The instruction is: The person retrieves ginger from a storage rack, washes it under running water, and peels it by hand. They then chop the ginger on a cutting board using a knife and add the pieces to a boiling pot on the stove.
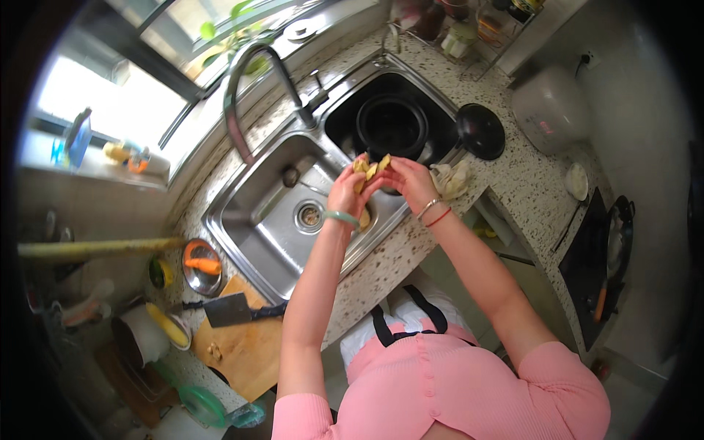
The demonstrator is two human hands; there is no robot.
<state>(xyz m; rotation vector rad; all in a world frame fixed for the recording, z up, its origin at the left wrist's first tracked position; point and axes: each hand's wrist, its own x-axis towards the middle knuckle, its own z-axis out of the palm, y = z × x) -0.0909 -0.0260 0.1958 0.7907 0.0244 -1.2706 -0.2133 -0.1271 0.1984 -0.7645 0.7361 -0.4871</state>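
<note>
While both my hands meet over the steel sink at frame centre, the yellow potato sits pinched between them: left hand cupped under it, fingers closed on the lower end; right hand pressing its top with fingertips. A peeled scrap hangs near my left wrist. Best to keep the piece above the basin, not the counter, turn it slowly, grip firm since wet flesh slips. Black pot stands in the basin just above; cleaver rests on the board, lower left.
</note>
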